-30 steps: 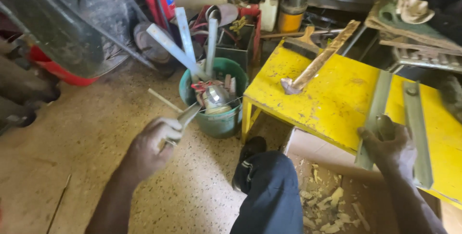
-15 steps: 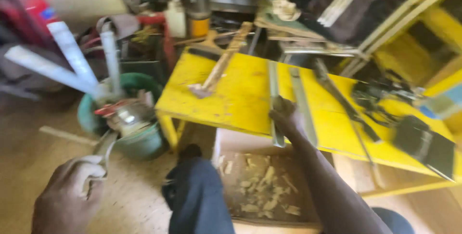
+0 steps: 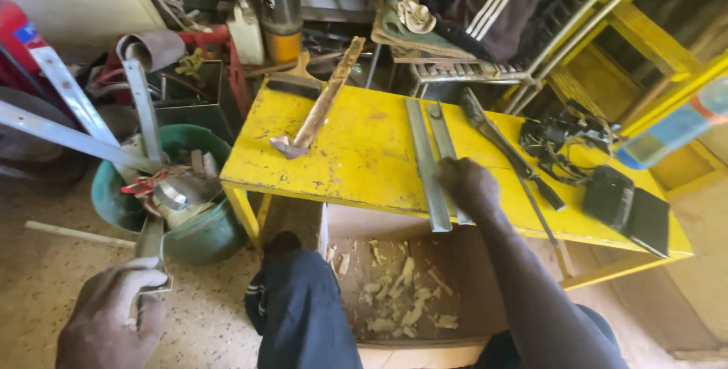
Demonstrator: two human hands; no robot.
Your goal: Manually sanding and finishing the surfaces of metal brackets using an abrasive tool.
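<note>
My right hand (image 3: 466,185) sits on the metal strips (image 3: 426,160) lying across the table (image 3: 364,164), approx mid-table. Adze-type tool (image 3: 318,107) is at 10 o'clock from that hand, brush (image 3: 294,81) just behind it at the far edge. Cables (image 3: 557,138) at 2 o'clock, w/ a dark block (image 3: 628,198) at 3. Box of wood chips (image 3: 398,293) on the floor under the near edge, btwn my knees. Bucket (image 3: 178,213) is left of the table; my left hand (image 3: 114,320) at its 6 o'clock, holding a metal piece (image 3: 152,251).

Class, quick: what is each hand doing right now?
Left hand: closed around a short grey metal channel piece.
Right hand: resting on long grey metal strips on the yellow table; grip unclear.
</note>
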